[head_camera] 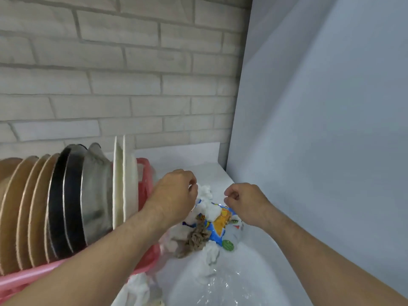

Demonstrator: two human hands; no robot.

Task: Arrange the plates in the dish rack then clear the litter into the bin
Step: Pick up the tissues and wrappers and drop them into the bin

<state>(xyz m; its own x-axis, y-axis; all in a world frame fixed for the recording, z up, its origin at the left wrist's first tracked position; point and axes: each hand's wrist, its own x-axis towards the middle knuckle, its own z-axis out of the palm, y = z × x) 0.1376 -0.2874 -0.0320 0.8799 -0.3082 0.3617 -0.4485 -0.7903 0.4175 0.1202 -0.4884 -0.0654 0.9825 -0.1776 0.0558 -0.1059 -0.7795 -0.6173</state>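
The left hand (pixel 176 191) has its fingers curled down against a white tissue wad (pixel 204 191) at the far edge of the litter; I cannot tell whether it actually pinches the wad or only touches it. The right hand (pixel 241 198) hovers just beside it, curled into a loose fist with the thumb on the forefinger and nothing visible inside. Below and between the two hands the litter lies heaped on the white surface (pixel 256 263): a blue and yellow wrapper (pixel 220 224), a crumpled brown paper (pixel 197 236) against its near left side, more white wads around them, and a green scrap (pixel 228 245) at the near edge. Clear plastic film (pixel 223 288) lies nearer the camera. Left of the pile, under the left forearm, stands the pink dish rack (pixel 33 277), with plates on edge in a row: brown plates (pixel 22 208), dark steel-rimmed plates (pixel 64 206) and white plates (pixel 120 180) nearest the litter. A pale brick wall (pixel 110 85) rises behind.
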